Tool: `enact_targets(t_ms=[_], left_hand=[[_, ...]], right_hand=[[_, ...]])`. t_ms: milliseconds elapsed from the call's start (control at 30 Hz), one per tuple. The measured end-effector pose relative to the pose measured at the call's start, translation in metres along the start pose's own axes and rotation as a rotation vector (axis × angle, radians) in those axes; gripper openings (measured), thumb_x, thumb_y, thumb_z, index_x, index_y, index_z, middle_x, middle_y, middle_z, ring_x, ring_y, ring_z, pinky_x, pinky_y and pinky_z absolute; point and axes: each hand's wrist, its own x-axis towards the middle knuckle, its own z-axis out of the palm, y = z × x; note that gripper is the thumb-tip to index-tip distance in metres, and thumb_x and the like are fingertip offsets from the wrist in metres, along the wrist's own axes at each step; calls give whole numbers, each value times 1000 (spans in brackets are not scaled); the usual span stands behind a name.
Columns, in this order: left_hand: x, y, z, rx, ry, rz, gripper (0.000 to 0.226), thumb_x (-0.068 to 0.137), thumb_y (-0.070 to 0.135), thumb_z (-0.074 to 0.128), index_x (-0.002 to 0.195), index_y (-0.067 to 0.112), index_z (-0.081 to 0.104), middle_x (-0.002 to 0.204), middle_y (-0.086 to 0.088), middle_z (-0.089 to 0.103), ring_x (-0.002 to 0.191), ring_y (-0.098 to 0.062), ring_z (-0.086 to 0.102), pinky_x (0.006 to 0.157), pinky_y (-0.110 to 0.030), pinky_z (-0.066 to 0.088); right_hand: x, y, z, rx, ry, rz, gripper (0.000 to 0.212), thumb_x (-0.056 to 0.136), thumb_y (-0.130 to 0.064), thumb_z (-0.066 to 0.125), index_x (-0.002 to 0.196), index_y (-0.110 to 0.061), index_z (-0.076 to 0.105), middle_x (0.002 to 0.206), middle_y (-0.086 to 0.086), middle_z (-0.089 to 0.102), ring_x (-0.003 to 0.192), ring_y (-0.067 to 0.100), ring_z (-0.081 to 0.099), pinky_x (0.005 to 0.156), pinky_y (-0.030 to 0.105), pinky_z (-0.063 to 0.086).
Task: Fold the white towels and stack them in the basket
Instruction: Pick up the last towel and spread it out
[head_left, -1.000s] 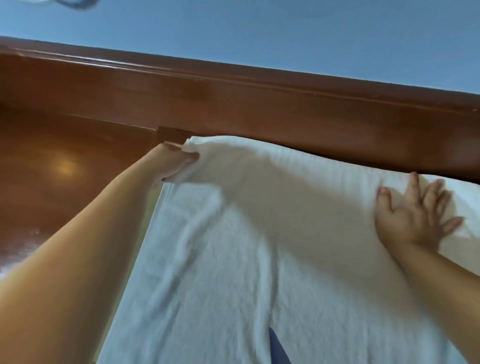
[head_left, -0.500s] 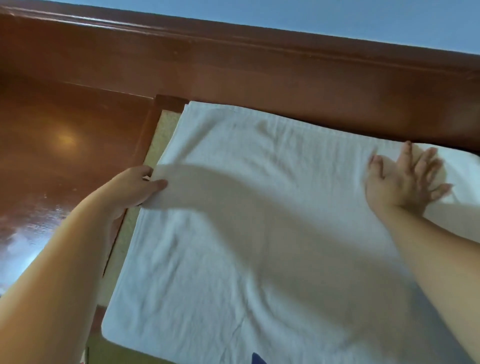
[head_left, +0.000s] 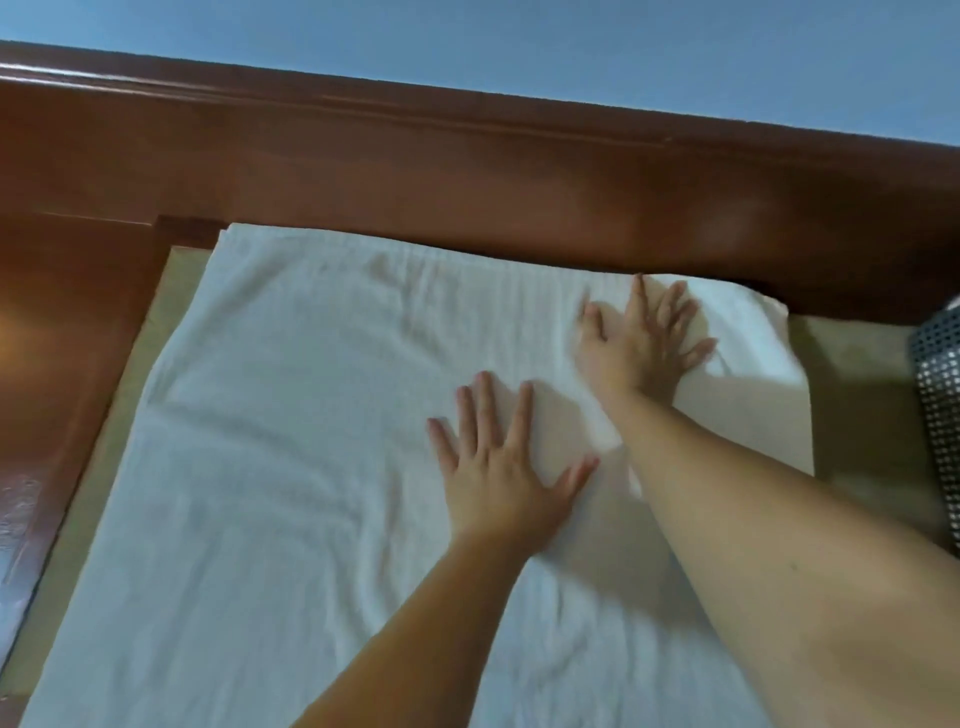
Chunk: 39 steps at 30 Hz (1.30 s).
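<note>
towel: a white towel (head_left: 291, 467) lies spread on a pale surface (head_left: 130, 415), its far edge against a dark wooden rail (head_left: 519, 197).
left hand: the left hand (head_left: 501, 467), which a second ago pinched the far left corner, has let go and now presses flat near the middle, fingers straight and spread.
right hand: the right hand (head_left: 641, 343) stays flat, fingers splayed, near the far right edge.
basket: a perforated metal basket (head_left: 943, 395) shows at the right margin, apart from the towel.
meaning: the cloth looks laid out and is being smoothed; the next fold appears not yet begun.
</note>
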Motion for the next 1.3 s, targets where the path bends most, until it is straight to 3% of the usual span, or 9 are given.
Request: enact_targets(t_ms=[133,300,467,567,700,900,1067,1200,1300], left_hand=[[2,13,17,75,23,-42,113,73,105,13,164,41,-9,171,-6,-23,157,-29,-25,123,-62,-13],[-1,23,14,68,4,-61,114,72,105,14,163,43,-12,171,-3,-26,156,-26,-28,124,-61,-11],[-3,25,9,60,23,-68,112,74,104,16,164,42,-10,171,-2,-26,155,-23,-30,125,-59,-11],[-2,29,10,61,36,-70,111,75,103,18,164,42,-9,172,-1,-24,156,-22,-28,125,-59,-10],[-1,29,11,64,45,-71,110,76,102,22,164,42,-7,172,-1,-24,157,-22,-27,126,-58,-9],[0,29,14,68,59,-74,109,77,101,26,164,42,-4,173,-1,-19,158,-22,-22,126,-59,-7],[1,29,14,68,60,-81,110,76,101,28,164,43,-2,173,0,-18,158,-22,-21,127,-58,-7],[1,29,15,79,58,-76,109,77,101,28,164,42,-2,173,0,-18,158,-22,-21,127,-58,-6],[3,30,14,76,63,-80,110,76,101,28,164,42,-1,173,0,-16,159,-22,-20,127,-58,-7]], right_hand=[[9,17,-4,186,33,-86,58,102,-59,43,155,-38,42,173,3,16,160,26,7,124,61,-3],[25,86,-52,435,505,165,38,94,-31,59,132,-26,66,138,8,59,128,33,52,100,47,45],[69,138,-95,338,-27,444,41,93,-38,63,119,-6,68,126,21,64,121,42,59,102,51,51],[90,146,-113,522,-214,421,16,88,-23,73,99,-11,71,100,11,72,90,28,69,77,40,60],[101,139,-126,513,-526,495,22,92,-19,73,110,-18,61,77,0,55,61,12,46,44,23,34],[116,145,-131,563,-637,576,19,91,-13,76,107,-15,65,90,0,54,77,14,47,63,31,44],[133,155,-122,610,-417,466,30,93,-21,68,122,-14,65,121,9,67,105,30,66,86,45,58],[123,157,-121,609,-256,237,33,97,-23,62,130,-15,60,116,4,64,86,12,59,65,26,48],[100,164,-125,703,-256,257,52,94,-41,69,139,-22,52,122,-2,60,101,13,61,90,35,56]])
